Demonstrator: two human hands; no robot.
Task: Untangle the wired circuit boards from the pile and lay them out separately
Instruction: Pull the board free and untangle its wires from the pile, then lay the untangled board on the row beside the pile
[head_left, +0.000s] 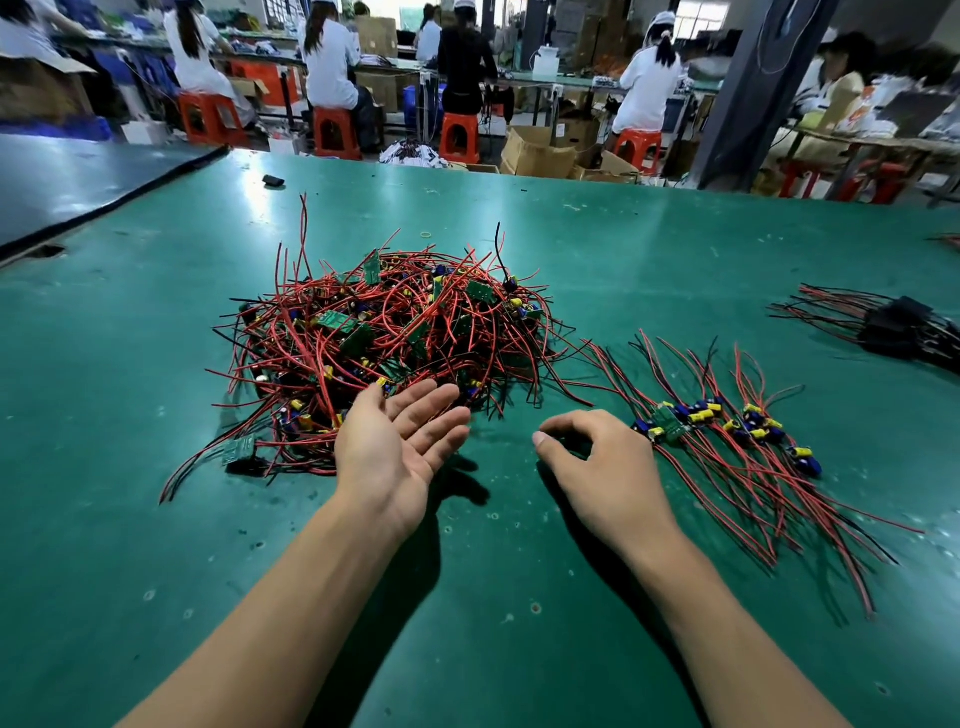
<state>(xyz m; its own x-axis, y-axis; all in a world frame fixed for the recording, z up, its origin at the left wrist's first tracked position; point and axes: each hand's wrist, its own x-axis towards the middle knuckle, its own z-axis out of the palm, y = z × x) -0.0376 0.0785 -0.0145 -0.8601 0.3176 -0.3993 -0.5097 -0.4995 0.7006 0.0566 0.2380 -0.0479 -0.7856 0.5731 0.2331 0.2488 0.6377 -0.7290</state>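
My left hand (400, 441) lies palm up at the near edge of the big tangled pile of small green circuit boards with red and black wires (395, 327). Its fingers (441, 410) are straight and spread a little, and they hold nothing. I cannot tell if the thumb touches the wires beside it.

My right hand (597, 462) is palm down over the green table mat (623, 234), between the pile and the row of boards on the right. Its fingers are loosely bent, with a gap between the thumb and the first finger. I see nothing in them.

There is one big pile, in the middle of the table. One green board with wires (239, 449) lies at its near left edge. To the right is one laid-out row of boards with blue and yellow parts (727, 421), with their wires all running the same way. They lie too close for me to count them.

Far right is one dark bundle of black parts with red and black wires (904, 327). One small black lump (272, 180) and one thin yellow ring (426, 235) lie on the mat beyond the pile.

Past the table, four people sit with their backs to me on red plastic stools (335, 130), near open brown cardboard boxes (540, 150).
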